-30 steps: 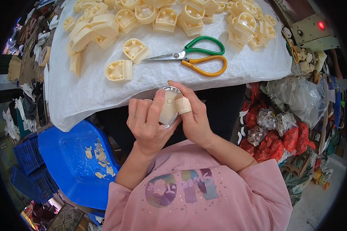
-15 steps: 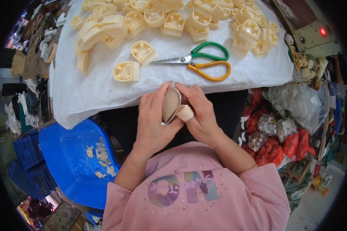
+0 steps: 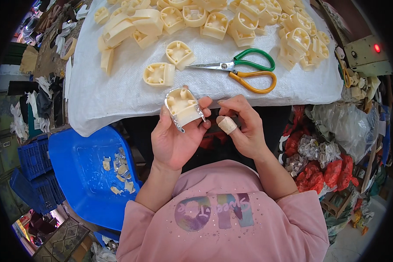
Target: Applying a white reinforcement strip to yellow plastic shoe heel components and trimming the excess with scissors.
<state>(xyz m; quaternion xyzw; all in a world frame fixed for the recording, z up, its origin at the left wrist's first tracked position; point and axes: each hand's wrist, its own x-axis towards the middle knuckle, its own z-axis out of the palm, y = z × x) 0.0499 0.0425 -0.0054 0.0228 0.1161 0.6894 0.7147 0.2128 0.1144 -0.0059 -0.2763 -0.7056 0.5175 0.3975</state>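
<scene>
My left hand (image 3: 174, 139) is closed round a D-shaped cream plastic piece (image 3: 183, 107), thumb on its left side and fingers at its right. Its hollow face with small posts is turned up. A shiny silver band (image 3: 174, 118) runs round its curved side, and its ends stand out past the flat edge. Just to the right, my right hand (image 3: 244, 126) is empty, with the fingers bent and the thumb apart from the index finger. Beige tape (image 3: 226, 125) wraps that thumb. Beyond my hands, scissors (image 3: 227, 67) with one green and one yellow handle lie on the white woven sheet (image 3: 118, 96).
Two loose cream pieces (image 3: 159, 74) lie left of the scissors, and many more are heaped at the far side. A blue plastic tub (image 3: 81, 174) with several small pieces stands at my lower left. Red bags (image 3: 332, 170) lie at the right. A box with a red light (image 3: 371, 54) is far right.
The hands were together round the piece; now the right hand has let go and moved right. The left hand has turned the piece hollow side up. The whole view has shifted slightly.
</scene>
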